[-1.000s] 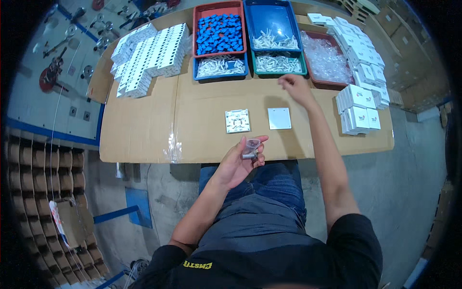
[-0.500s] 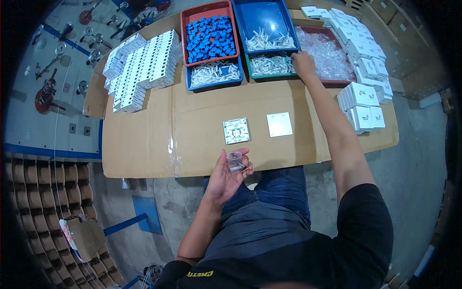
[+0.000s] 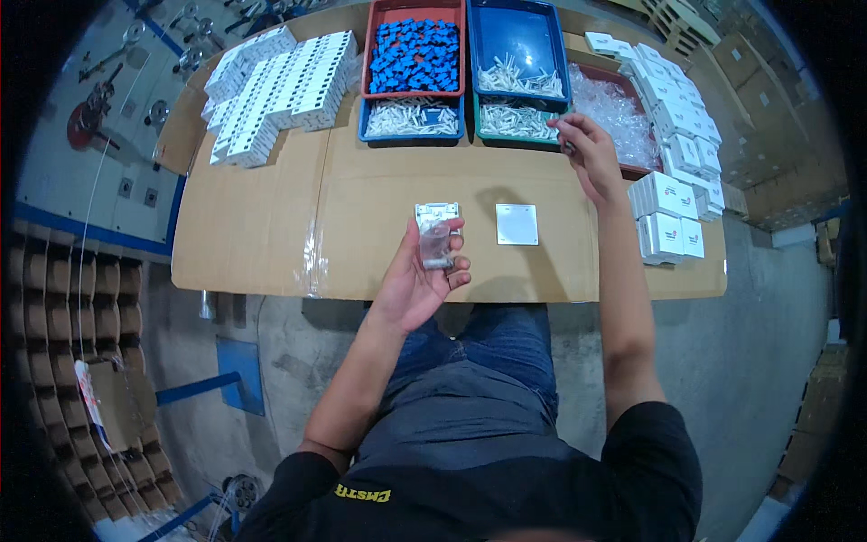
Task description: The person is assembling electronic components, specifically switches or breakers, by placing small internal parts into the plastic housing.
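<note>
My left hand (image 3: 420, 280) is closed round a small clear plastic bag (image 3: 435, 246) with its mouth upward; small parts lie at its bottom. Just behind it, partly hidden, a white square frame with moulded details (image 3: 437, 211) lies on the cardboard tabletop. To the right of that sits a plain white square plate (image 3: 517, 224). My right hand (image 3: 587, 152) is raised near the front right corner of a green tray (image 3: 515, 140) of small white pieces. Its fingers are pinched on a small dark thing that I cannot make out.
Stacked white boxes (image 3: 262, 90) stand far left, more boxes (image 3: 666, 203) at right. A red tray (image 3: 368, 54) of blue parts rests over a blue tray (image 3: 366, 126). Another blue tray (image 3: 510, 36) holds white pieces. Clear plastic bags (image 3: 605, 104) fill a red tray. The table's front edge (image 3: 343, 298) is near my legs.
My right hand has lifted back from the green tray, fingers pinched. My left hand has moved forward with the clear bag, now overlapping the white frame. The whole view has shifted slightly.
</note>
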The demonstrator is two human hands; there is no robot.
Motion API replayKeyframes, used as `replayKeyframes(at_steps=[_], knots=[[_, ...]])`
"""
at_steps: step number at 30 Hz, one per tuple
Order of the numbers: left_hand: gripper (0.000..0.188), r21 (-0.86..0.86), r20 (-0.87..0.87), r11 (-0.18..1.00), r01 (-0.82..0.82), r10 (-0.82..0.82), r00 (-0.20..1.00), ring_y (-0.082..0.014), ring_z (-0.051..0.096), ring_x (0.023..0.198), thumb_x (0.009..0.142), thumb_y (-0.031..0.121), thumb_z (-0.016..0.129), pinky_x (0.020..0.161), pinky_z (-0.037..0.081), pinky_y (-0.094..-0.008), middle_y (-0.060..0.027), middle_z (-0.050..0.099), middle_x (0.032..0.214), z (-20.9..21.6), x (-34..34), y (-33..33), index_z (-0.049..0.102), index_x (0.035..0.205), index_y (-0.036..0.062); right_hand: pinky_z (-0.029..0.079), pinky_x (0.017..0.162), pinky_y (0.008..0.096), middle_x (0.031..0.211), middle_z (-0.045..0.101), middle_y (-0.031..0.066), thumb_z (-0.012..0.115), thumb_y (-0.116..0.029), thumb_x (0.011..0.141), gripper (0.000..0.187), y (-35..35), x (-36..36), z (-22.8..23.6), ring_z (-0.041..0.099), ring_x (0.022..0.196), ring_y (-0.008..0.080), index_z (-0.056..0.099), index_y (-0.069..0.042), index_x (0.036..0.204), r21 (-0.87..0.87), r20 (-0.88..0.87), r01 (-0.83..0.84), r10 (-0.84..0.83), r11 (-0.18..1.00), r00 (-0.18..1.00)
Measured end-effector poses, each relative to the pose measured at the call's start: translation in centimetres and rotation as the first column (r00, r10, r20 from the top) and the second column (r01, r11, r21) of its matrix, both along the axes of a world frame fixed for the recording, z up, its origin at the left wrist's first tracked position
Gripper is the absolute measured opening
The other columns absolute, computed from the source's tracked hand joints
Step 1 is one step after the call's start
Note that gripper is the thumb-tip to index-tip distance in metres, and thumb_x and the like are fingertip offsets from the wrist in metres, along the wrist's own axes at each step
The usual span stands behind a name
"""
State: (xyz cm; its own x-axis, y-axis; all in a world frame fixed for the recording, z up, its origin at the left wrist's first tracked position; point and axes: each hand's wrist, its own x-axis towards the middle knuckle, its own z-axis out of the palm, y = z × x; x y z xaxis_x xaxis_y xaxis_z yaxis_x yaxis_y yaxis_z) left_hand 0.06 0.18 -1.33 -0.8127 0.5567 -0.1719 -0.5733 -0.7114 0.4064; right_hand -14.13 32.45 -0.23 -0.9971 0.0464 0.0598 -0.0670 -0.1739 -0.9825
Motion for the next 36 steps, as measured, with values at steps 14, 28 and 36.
replayKeyframes(at_steps=[14,28,36], knots=[[0.068,-0.053,-0.224,0.998,-0.026,0.014,0.975,-0.0227,0.067,0.110,0.106,0.058,0.036,0.088,0.056,-0.0377,-0.0078,0.068,0.122,2.1,-0.2,1.1,0.052,0.142,0.0025,0.041,0.072,0.0180,0.095,0.068,-0.0023,0.067,-0.005,0.097,0.018,-9.8,13.7,8.1,0.055,0.083,0.0031,0.073,-0.001,0.114,0.347,-0.241,0.038,0.050,0.937,0.969],[0.065,-0.085,-0.235,0.992,-0.094,0.072,0.969,-0.0232,0.068,0.108,0.105,0.062,0.032,0.084,0.059,-0.0356,-0.0108,0.067,0.125,2.7,1.1,0.4,0.056,0.135,0.0088,0.040,0.060,0.0239,0.083,0.069,-0.0001,0.076,-0.012,0.087,0.016,-14.7,10.8,11.0,0.049,0.067,0.0064,0.071,-0.004,0.099,0.728,-0.194,-0.224,0.509,0.648,0.839],[0.064,-0.112,-0.234,0.988,-0.104,0.076,0.969,-0.0229,0.068,0.107,0.105,0.062,0.032,0.086,0.058,-0.0357,-0.0121,0.067,0.122,2.8,1.3,-0.2,0.055,0.134,0.0087,0.041,0.059,0.0266,0.073,0.065,0.0015,0.073,-0.018,0.090,0.015,-15.2,9.3,10.4,0.049,0.064,0.0086,0.073,-0.004,0.094,0.721,-0.121,-0.345,0.599,0.601,0.792]])
